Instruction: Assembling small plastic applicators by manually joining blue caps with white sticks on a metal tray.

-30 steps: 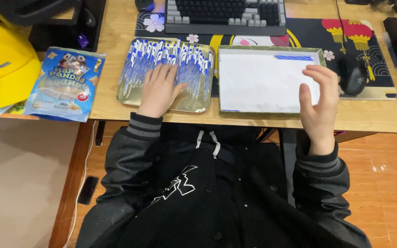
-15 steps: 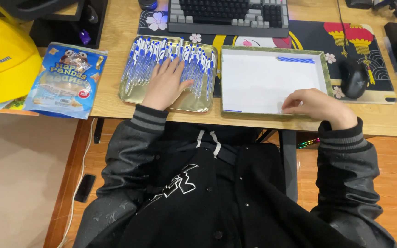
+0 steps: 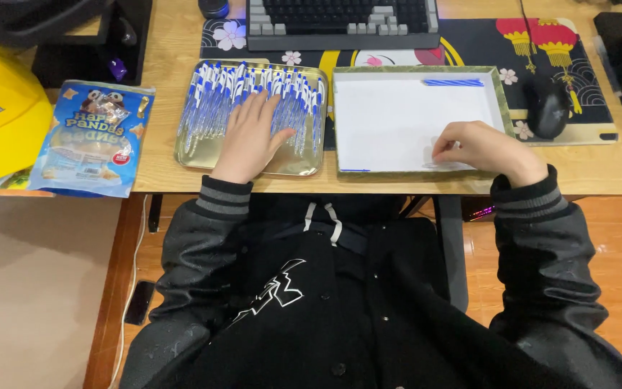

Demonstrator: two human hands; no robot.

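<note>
Flat and open, left hand [image 3: 250,137] rests palm-down on blue-white pens [image 3: 217,101] heaped in metal tray [image 3: 304,164]; right hand [image 3: 480,148] curls fingertips onto white tray [image 3: 397,119], grip contents not discernible, two pens [image 3: 453,82] near that tray's far edge

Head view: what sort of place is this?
Probably a home or office computer desk: a keyboard, a mouse on a printed desk mat, and a snack bag at the side.
</note>
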